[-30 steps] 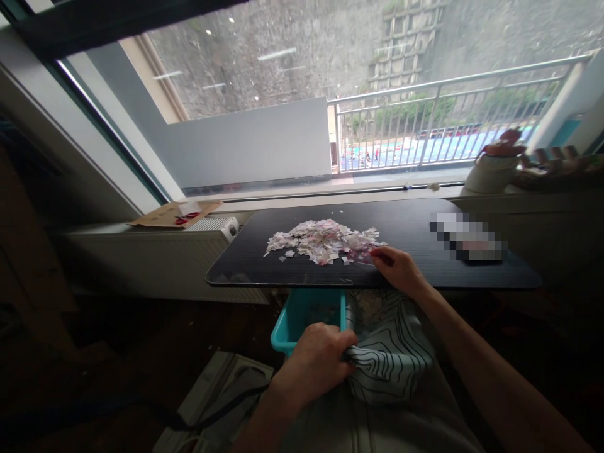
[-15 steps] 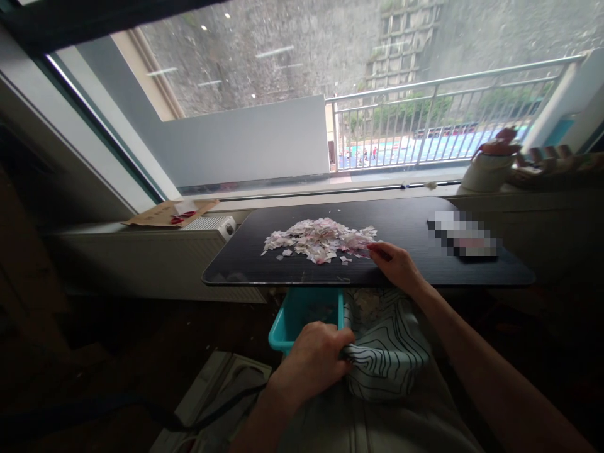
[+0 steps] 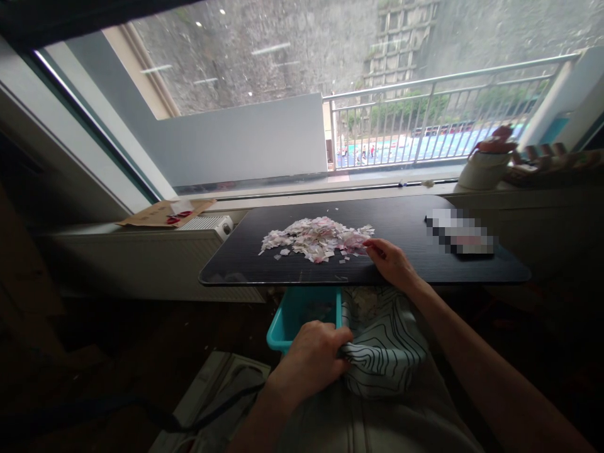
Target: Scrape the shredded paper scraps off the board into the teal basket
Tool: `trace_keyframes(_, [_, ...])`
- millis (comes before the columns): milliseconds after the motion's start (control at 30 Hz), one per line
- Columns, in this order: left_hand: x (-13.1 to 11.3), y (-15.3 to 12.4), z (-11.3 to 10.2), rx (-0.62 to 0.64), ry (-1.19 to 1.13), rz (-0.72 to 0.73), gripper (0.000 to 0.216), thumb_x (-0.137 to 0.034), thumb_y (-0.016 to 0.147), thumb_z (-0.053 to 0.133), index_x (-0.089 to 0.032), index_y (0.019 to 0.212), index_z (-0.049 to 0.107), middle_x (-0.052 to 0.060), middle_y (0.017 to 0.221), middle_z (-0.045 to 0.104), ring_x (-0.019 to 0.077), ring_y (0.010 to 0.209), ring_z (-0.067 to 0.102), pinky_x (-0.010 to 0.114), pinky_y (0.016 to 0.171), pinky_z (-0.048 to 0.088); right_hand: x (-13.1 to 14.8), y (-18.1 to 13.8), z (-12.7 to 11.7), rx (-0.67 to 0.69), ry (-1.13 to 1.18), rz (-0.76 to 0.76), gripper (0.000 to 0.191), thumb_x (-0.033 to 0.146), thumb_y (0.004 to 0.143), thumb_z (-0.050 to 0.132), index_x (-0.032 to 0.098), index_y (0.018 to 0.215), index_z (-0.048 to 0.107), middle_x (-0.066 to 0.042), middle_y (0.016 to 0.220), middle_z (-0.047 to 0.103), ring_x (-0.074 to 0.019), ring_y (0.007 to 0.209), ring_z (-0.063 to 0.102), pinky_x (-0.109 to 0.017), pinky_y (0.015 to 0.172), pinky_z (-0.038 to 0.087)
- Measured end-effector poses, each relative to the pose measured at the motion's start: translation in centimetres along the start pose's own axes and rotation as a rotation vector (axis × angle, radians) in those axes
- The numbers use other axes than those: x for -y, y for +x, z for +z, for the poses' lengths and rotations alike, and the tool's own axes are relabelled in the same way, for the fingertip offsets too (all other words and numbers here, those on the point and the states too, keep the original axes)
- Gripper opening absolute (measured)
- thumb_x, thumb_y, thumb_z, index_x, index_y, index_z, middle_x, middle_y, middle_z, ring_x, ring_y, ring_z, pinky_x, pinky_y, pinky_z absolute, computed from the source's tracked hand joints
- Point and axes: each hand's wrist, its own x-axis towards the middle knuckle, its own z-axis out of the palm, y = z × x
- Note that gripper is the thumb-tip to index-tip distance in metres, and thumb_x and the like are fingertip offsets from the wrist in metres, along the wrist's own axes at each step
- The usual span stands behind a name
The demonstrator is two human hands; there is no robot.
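A heap of small white and pink paper scraps (image 3: 317,238) lies on a black tabletop (image 3: 264,264). My right hand (image 3: 392,264) rests on the table at the heap's right edge, fingers curled with the tips touching the scraps. Below the table edge my left hand (image 3: 311,362) is closed on the rim of a white cloth bag with black wavy lines (image 3: 384,349), holding it up in my lap. Scraps show inside the bag's mouth. A teal plastic bin (image 3: 295,314) sits just left of the bag, under the table.
A blurred-out flat object (image 3: 460,231) lies on the table's right part. A white pot (image 3: 481,170) stands on the window ledge at right. Brown cardboard (image 3: 163,214) lies on the radiator cover at left. A dark cable (image 3: 141,412) crosses the floor.
My right hand has slid a little left along the table into the edge of the scrap heap. The left hand keeps its hold on the bag.
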Motion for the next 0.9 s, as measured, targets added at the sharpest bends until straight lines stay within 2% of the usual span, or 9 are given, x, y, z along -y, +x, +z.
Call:
trace_keyframes(433, [0.09,0.1,0.01,-0.006,-0.014,-0.011,0.002,-0.021,0.075,0.06,-0.022,0.076,0.058,-0.001,0.07,0.061,0.0184,0.069,0.057,0.027,0.06,0.031,0.32,-0.43,-0.11,-0.073,0.015,0.056,0.028,0.032,0.081,0.047,0.016,0.092,0.068,-0.003,0.07,0.064,-0.014,0.058,0.052,-0.026,0.059,0.042])
trace_keyframes(567, [0.01,-0.01,-0.01,-0.012,-0.018,-0.004,0.003,-0.022,0.075,0.06,-0.022,0.077,0.058,-0.001,0.071,0.061,0.0183,0.069,0.057,0.027,0.061,0.032,0.22,-0.48,-0.08,-0.16,-0.033,0.113,0.028,0.031,0.079,0.048,0.016,0.091,0.069,-0.005,0.074,0.066,-0.0163,0.062,0.055,-0.029,0.063,0.043])
trace_keyframes(733, [-0.08,-0.06,-0.04,-0.014,-0.034,-0.008,0.003,-0.021,0.075,0.06,-0.022,0.078,0.059,-0.001,0.072,0.062,0.0185,0.069,0.057,0.027,0.061,0.032,0.32,-0.56,-0.13,-0.133,-0.035,0.104,0.029,0.031,0.079,0.048,0.016,0.091,0.069,-0.006,0.076,0.068,-0.0172,0.063,0.056,-0.03,0.065,0.044])
trace_keyframes(900, [-0.02,-0.04,0.02,-0.01,-0.042,-0.01,0.003,-0.022,0.075,0.061,-0.022,0.077,0.059,-0.001,0.071,0.062,0.0184,0.069,0.057,0.026,0.061,0.032,0.34,-0.53,-0.12,-0.206,-0.059,0.143,0.029,0.029,0.078,0.047,0.016,0.092,0.069,-0.006,0.078,0.068,-0.0181,0.066,0.058,-0.03,0.067,0.044])
